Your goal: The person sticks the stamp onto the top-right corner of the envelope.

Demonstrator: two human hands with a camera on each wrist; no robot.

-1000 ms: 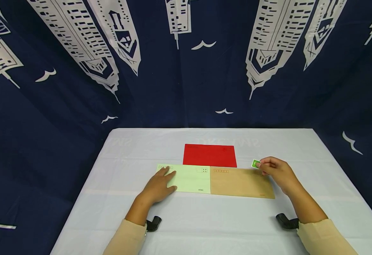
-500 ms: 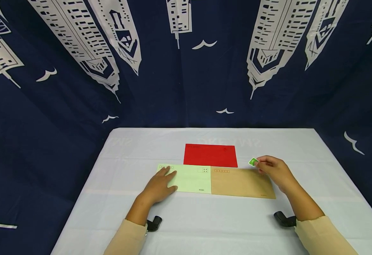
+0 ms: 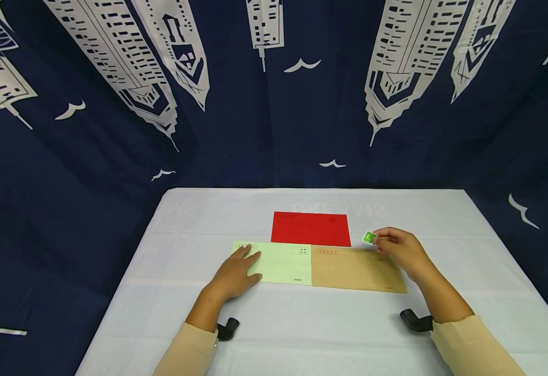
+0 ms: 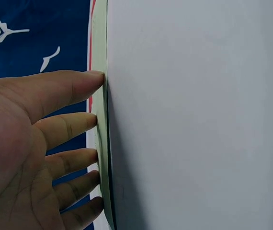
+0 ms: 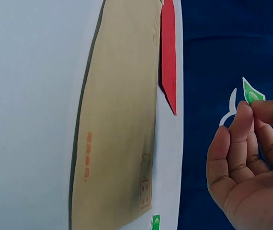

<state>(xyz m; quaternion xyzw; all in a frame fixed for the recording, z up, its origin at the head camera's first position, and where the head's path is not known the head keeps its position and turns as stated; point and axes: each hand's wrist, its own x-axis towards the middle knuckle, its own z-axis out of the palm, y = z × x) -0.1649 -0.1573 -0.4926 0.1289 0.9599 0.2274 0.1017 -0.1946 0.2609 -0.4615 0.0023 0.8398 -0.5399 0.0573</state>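
Observation:
My right hand (image 3: 401, 251) pinches a small green stamp with a white border (image 3: 369, 237) between thumb and fingertips, above the far right part of the brown envelope (image 3: 349, 269). In the right wrist view the stamp (image 5: 253, 95) sticks out past the fingertips, clear of the envelopes. My left hand (image 3: 234, 274) rests with spread fingers on the left end of the pale green envelope (image 3: 283, 266). The left wrist view shows its straight fingertips on that envelope (image 4: 99, 52). The two envelopes lie side by side, their short edges meeting.
A red envelope (image 3: 310, 228) lies flat behind the other two. Another green stamp (image 5: 156, 223) lies on the white tablecloth (image 3: 321, 334) just past the brown envelope, seen in the right wrist view. A dark blue patterned curtain (image 3: 274, 120) hangs behind the table.
My right hand has moved slightly left and away from me with the stamp, toward the red envelope. The left hand stays in place on the pale green envelope.

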